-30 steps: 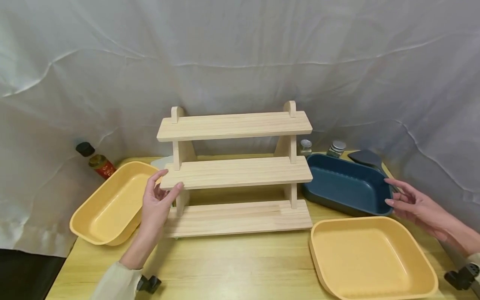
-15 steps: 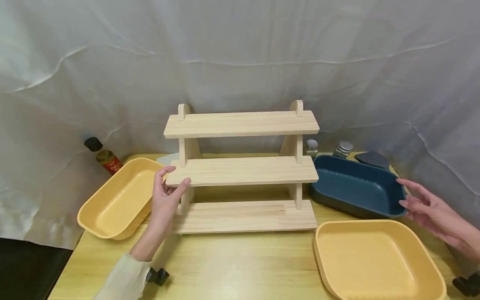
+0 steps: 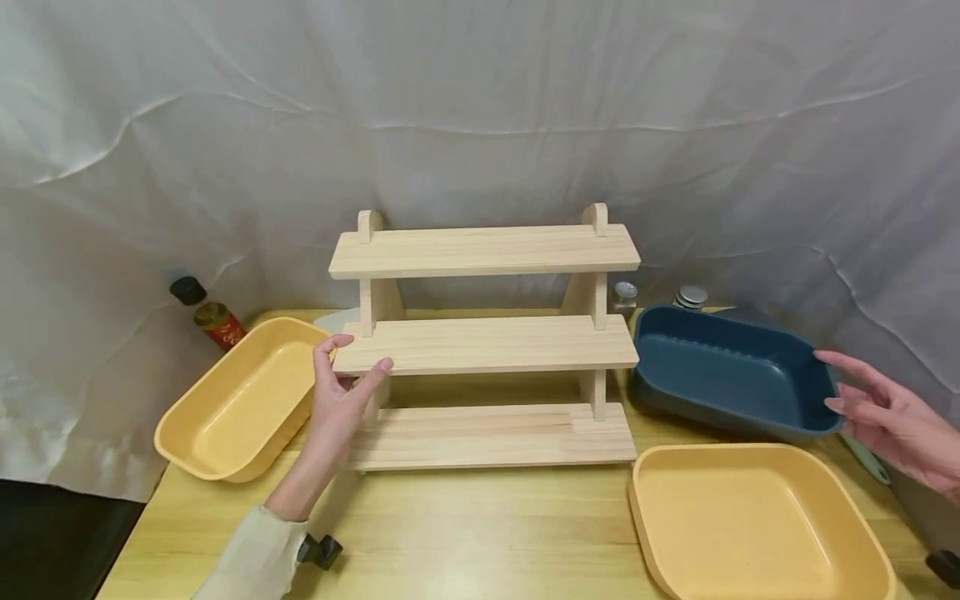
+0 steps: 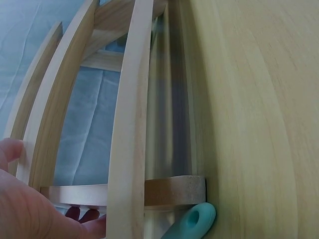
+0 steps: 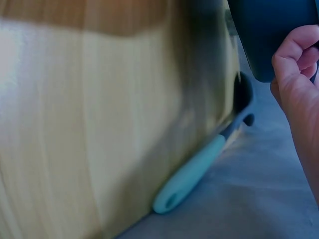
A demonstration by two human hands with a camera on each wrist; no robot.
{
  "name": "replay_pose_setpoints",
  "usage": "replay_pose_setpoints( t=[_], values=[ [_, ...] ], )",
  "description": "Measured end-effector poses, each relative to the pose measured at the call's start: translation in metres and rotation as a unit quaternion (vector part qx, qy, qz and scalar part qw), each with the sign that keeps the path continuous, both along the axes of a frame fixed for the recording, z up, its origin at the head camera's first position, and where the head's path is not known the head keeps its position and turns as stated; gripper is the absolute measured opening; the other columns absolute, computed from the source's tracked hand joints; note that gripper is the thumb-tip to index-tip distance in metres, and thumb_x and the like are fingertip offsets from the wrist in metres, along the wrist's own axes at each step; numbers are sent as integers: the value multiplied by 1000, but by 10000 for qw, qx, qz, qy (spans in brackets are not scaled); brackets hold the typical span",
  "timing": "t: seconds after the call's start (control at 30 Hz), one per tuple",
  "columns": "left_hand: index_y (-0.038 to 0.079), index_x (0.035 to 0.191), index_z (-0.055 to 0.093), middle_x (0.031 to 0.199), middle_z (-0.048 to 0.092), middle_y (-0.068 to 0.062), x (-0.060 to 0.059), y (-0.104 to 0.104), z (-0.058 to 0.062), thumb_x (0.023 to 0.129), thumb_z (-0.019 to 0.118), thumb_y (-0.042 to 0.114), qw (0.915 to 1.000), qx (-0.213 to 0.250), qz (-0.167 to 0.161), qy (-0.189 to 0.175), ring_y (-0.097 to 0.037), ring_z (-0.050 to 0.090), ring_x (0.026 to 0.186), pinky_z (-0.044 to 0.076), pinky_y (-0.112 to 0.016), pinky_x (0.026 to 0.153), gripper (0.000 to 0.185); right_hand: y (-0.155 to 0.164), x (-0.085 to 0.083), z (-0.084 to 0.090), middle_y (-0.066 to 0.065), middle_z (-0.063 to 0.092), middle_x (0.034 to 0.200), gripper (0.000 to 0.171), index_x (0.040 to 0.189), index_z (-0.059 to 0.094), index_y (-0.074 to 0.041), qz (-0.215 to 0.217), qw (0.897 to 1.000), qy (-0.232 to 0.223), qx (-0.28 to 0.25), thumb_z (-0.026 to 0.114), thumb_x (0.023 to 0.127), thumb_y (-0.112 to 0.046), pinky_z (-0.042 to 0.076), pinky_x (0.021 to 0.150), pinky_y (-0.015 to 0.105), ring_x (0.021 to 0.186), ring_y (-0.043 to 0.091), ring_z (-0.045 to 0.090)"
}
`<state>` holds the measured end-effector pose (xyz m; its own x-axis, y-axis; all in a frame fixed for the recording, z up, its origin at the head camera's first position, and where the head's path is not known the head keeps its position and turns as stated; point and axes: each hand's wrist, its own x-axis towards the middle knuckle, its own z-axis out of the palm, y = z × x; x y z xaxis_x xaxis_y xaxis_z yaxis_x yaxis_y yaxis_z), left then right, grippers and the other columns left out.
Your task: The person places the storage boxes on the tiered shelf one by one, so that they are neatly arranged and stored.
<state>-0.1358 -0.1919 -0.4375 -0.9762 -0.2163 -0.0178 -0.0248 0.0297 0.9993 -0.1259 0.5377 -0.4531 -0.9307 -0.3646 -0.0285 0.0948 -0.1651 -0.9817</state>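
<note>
A three-tier wooden display rack (image 3: 483,342) stands mid-table. My left hand (image 3: 337,400) grips the left end of its middle shelf, thumb along the front edge and fingers round the end. On the right, my right hand (image 3: 896,425) pinches the right end wall of a dark blue bin (image 3: 738,375), with the thumb and a finger at its rim. In the right wrist view the bin (image 5: 269,30) is raised over the table edge and tilted. Beneath it lies a utensil with a teal handle (image 5: 189,174) and a dark head.
A deep yellow bin (image 3: 243,400) stands at left, beside a bottle with a black cap (image 3: 210,312). Another yellow bin (image 3: 761,521) is at front right. Two glass jars with silver lids (image 3: 690,297) stand behind. Under the rack's left end pokes a teal handle (image 4: 192,221).
My right hand has shifted the blue bin right and lifted its right end, now covering most of the dark utensil head and baring the teal handle. The left hand stays on the rack.
</note>
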Motion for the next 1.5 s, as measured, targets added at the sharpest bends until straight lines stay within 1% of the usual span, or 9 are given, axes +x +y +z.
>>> replay_pose_setpoints(
  t=[0.13,0.23,0.4,0.77,0.93,1.1,1.33,1.4,1.5],
  values=[
    [29,148,35,96,47,-6,0,-1,1,101,83,32,10000,-15,-60,-64,-11,42,68,36,-23,54,68,3,-2,8,5,61,100,72,170,38,-25,-52,9998,117,-163,30,112,18,60,77,29,97,18,69],
    [28,149,33,107,49,-9,-1,-1,1,102,82,32,9999,-21,-120,-70,-14,46,78,39,-25,58,68,4,-4,14,10,73,114,75,169,38,-20,149,9978,310,-559,27,110,23,62,83,32,105,23,75],
    [27,150,31,116,48,-10,-2,-2,1,102,82,33,9998,-18,-171,-129,-14,46,81,40,-25,61,70,4,-6,23,16,68,144,76,170,35,-13,498,9896,611,-1204,19,107,26,62,90,38,119,30,73],
    [30,151,30,115,44,-8,-1,-6,3,101,82,37,9989,-266,-234,-307,-16,44,84,40,-28,64,72,-4,4,50,17,75,132,77,167,42,-11,-398,9869,884,-1290,14,105,25,62,67,27,93,22,80],
    [30,151,30,104,42,-7,-2,-7,3,100,83,39,9986,-330,-257,-313,-18,43,82,38,-28,61,74,-11,7,72,15,77,125,68,171,35,-16,-842,9874,706,-1141,21,113,16,43,42,27,66,19,72],
    [29,151,30,97,40,-7,-3,-6,3,100,83,39,9988,-322,-257,-277,-19,42,81,38,-28,60,73,-23,2,94,14,78,114,69,173,32,-22,-1027,9884,663,-896,27,114,14,31,37,33,59,19,69],
    [29,150,30,101,42,-10,-2,-6,5,100,82,42,9985,-354,-313,-261,-21,44,87,40,-28,63,73,-63,-2,121,17,77,124,65,170,39,-17,-1092,9812,637,-1458,26,114,14,45,42,22,56,19,65],
    [29,150,30,103,42,-10,-2,-7,4,101,82,42,9983,-392,-336,-258,-22,44,87,41,-28,62,73,-80,-3,127,19,74,130,65,168,41,-14,-1030,9744,659,-1885,24,112,15,56,55,20,64,21,71],
    [29,151,28,114,43,-11,-2,-7,3,102,81,42,9980,-435,-389,-255,-22,43,88,41,-29,63,73,-105,-5,136,18,70,138,63,165,43,-10,-993,9730,862,-1895,28,111,18,63,74,32,90,34,80]
  ],
)
